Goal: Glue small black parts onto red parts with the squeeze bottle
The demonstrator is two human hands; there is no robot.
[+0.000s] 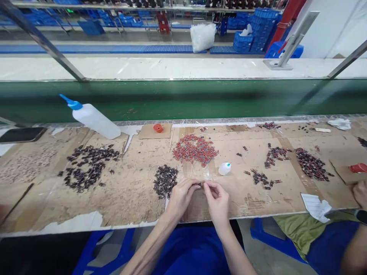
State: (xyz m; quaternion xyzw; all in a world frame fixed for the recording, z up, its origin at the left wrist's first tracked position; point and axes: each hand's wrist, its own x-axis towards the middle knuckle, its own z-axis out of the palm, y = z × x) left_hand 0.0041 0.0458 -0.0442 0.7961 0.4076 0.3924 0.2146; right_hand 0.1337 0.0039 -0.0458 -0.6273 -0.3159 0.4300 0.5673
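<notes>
Cardboard-covered bench [129, 194], hands [200, 196] pinched together

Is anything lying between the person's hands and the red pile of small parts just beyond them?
Nothing visible blocks it. Both hands, left hand and right hand, pinch a tiny part together; only bare cardboard separates them from the red pile. The small white bottle sits off to the right.

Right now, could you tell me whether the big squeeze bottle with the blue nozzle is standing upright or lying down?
Lying down: the squeeze bottle rests on its side on the cardboard-covered bench, its nozzle pointing up-left.
</notes>
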